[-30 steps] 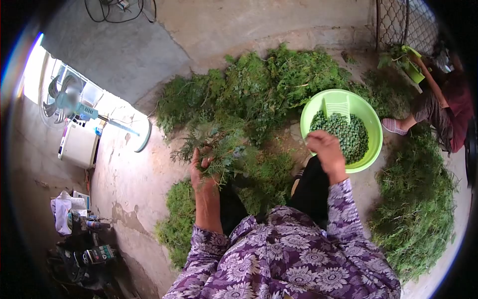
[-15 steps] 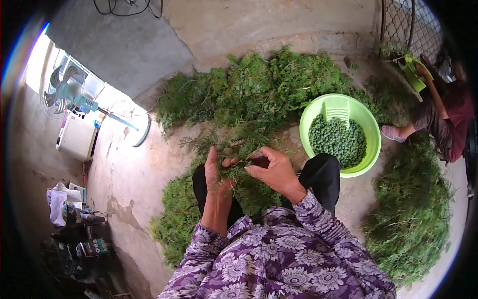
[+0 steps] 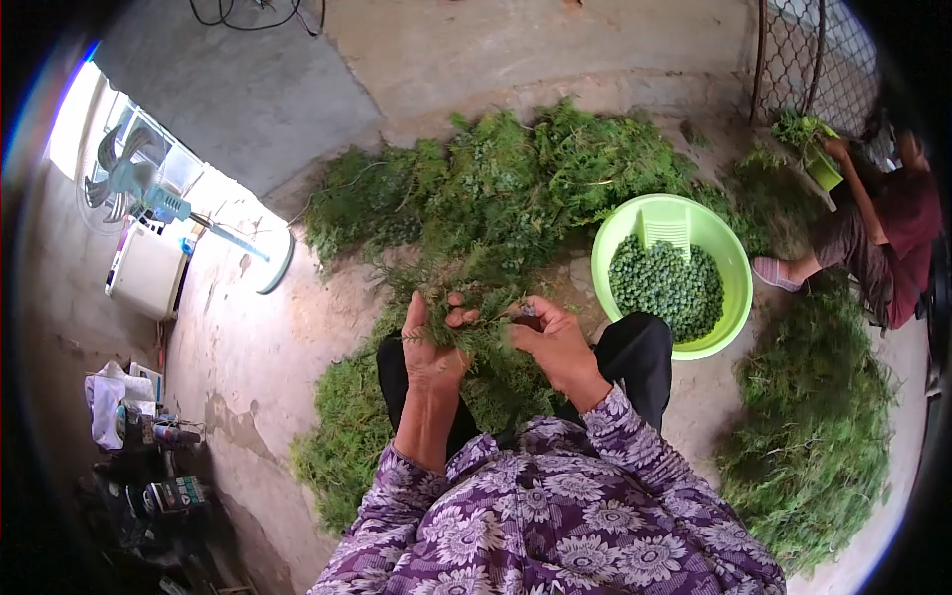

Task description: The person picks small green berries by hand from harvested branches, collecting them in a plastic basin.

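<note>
Between my knees, my left hand holds a leafy evergreen sprig, its fingers curled up through the foliage and the thumb raised. My right hand is on the sprig's right side, thumb and forefinger pinched together at its edge; any small piece between the fingertips is hard to make out. To the right of my knee stands a light green basin with a ribbed washboard panel inside. Many small round green cones fill its bottom.
Cut evergreen branches lie heaped ahead; another pile lies right, and more by my left leg. Another person sits at right, holding a green container and branches. A fan stands left.
My left palm has turned up more, showing its fingertips. My right thumb and forefinger have come closer together. The other person's hand and green container have shifted; the view has moved slightly.
</note>
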{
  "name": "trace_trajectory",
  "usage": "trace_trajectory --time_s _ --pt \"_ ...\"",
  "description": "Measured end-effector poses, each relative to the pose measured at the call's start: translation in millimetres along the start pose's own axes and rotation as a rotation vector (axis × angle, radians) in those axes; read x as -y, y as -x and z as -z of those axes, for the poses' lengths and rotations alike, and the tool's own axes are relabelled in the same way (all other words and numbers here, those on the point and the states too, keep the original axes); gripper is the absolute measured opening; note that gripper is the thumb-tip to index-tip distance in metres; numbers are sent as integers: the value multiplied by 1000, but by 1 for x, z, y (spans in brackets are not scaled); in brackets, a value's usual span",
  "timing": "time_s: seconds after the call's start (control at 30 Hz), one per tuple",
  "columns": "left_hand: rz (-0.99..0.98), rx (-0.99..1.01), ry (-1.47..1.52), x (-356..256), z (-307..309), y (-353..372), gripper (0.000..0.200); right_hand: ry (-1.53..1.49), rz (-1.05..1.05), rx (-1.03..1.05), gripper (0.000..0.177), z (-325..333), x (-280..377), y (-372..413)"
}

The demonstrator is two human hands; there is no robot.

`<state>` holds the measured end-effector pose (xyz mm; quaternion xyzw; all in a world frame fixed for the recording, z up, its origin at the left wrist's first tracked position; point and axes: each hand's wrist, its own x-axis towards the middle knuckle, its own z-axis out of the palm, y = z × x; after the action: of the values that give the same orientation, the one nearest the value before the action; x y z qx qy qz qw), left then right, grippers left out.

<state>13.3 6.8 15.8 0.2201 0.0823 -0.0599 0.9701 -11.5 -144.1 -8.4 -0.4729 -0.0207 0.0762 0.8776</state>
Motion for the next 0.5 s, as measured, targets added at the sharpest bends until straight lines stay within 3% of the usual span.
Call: trace_trajectory --time_s 0.13,0.27,0.37,0.43,0.5 --pt "12 0 -16 0 5 -2 30 135 33 78 21 -2 1 1" --pt "-14 24 -77 -1 13 -5 29 -4 18 110 22 -3 -8 1" --pt "85 127 19 0 -4 3 32 26 30 107 20 -2 -9 2" --pt "-23 -52 -72 4 -22 8 33 -259 -212 6 16 -2 -3 1" --pt "-26 -37 -50 5 -27 11 32 -245 -319 -85 16 3 0 -1"
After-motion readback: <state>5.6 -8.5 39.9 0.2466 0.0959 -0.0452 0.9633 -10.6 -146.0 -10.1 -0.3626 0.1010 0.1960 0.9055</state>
